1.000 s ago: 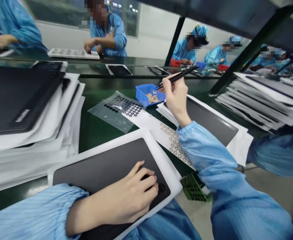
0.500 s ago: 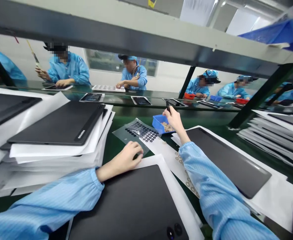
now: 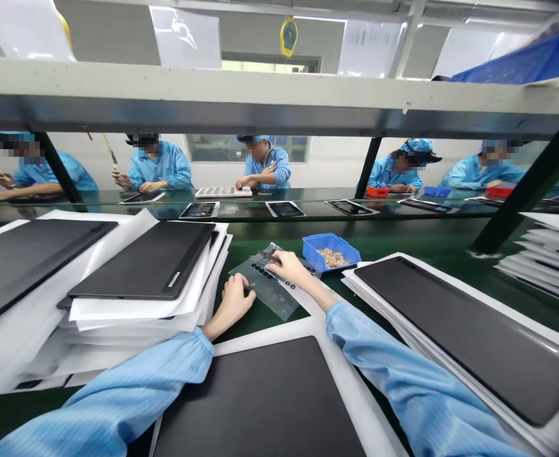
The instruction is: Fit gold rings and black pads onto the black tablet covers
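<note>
Nearby, two hands (image 3: 233,299) (image 3: 289,266), one clear sheet (image 3: 277,298), one bin (image 3: 314,255).

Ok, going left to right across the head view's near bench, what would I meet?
Outer left panel, inner left panel, left hand, right hand, blue bin, right panel.

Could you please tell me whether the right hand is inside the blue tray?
No, the right hand is at the clear plastic sheet, beside the blue tray.
</note>
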Demonstrator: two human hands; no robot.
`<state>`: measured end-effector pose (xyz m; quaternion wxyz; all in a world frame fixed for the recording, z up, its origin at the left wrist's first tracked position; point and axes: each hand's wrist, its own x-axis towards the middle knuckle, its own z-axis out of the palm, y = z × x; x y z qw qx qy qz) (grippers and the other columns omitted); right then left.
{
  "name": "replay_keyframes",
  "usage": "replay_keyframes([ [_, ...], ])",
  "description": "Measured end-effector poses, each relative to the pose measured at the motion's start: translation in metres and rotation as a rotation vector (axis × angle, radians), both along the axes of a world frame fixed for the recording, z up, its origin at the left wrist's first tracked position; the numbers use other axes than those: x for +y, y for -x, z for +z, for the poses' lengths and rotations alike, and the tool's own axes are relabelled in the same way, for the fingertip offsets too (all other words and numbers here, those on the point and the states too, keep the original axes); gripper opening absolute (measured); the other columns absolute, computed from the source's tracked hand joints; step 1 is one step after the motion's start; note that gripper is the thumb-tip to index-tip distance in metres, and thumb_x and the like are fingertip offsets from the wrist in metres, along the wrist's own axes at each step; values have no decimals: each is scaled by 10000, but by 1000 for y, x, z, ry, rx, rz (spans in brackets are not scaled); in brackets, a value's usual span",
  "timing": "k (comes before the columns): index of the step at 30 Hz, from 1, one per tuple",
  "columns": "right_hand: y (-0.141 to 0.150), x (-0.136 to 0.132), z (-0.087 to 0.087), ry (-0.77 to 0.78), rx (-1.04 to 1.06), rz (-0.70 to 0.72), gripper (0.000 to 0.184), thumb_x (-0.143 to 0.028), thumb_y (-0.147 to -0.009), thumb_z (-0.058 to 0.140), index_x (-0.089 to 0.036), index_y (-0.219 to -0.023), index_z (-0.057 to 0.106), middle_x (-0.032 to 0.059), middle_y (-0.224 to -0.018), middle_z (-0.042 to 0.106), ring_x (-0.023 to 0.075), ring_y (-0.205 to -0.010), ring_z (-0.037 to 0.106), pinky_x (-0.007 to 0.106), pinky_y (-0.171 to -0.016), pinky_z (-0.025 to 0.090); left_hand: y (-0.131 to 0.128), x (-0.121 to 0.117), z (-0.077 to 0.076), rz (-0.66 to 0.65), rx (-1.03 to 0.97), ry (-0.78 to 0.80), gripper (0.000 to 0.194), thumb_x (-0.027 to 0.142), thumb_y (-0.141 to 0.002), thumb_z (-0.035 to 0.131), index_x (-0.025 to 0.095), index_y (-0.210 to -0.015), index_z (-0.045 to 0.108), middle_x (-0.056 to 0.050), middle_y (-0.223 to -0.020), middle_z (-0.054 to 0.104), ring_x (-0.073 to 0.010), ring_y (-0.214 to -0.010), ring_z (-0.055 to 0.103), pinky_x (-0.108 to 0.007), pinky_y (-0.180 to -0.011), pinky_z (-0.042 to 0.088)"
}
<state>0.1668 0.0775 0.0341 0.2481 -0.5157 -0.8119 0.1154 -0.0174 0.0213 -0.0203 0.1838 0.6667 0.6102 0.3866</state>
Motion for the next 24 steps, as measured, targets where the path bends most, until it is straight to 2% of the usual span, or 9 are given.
replay_keyframes([
  [5,-5,9,-16,92,-8,-47,269,-328,-915,574,-135,-1101,599,68,-1064,635,176,-897,635,372,-780,546,-2,2,4,74,-386,61,258,305,-912,588,137,-1108,577,-67,-1074,602,-181,-909,610,-372,-788,533],
  [9,-12,11,-19,130,56,-53,280,-334,-918,567,-135,-1111,601,66,-1088,631,194,-929,632,382,-797,544,-5,1,9,103,-716,133,285,307,-929,565,144,-1162,555,-76,-1106,598,-179,-914,620,-360,-771,549],
  [12,-16,13,-21,146,133,-64,290,-340,-918,565,-135,-1121,598,66,-1101,626,203,-945,629,391,-807,541,-6,0,14,82,-876,188,270,306,-932,561,140,-1145,566,-76,-1098,605,-179,-915,624,-358,-770,553],
  [19,-25,17,-34,179,367,-45,280,-335,-924,558,-133,-1114,596,64,-1061,635,178,-885,639,358,-756,554,-1,3,30,120,-931,270,279,282,-917,583,141,-1157,561,-79,-1135,588,-189,-945,611,-370,-788,544],
  [24,-21,14,-39,83,432,-42,278,-330,-922,563,-135,-1117,594,67,-1071,633,180,-900,636,370,-774,550,-28,17,41,-38,-927,397,279,327,-927,568,144,-1138,574,-79,-1109,606,-182,-927,622,-361,-782,547],
])
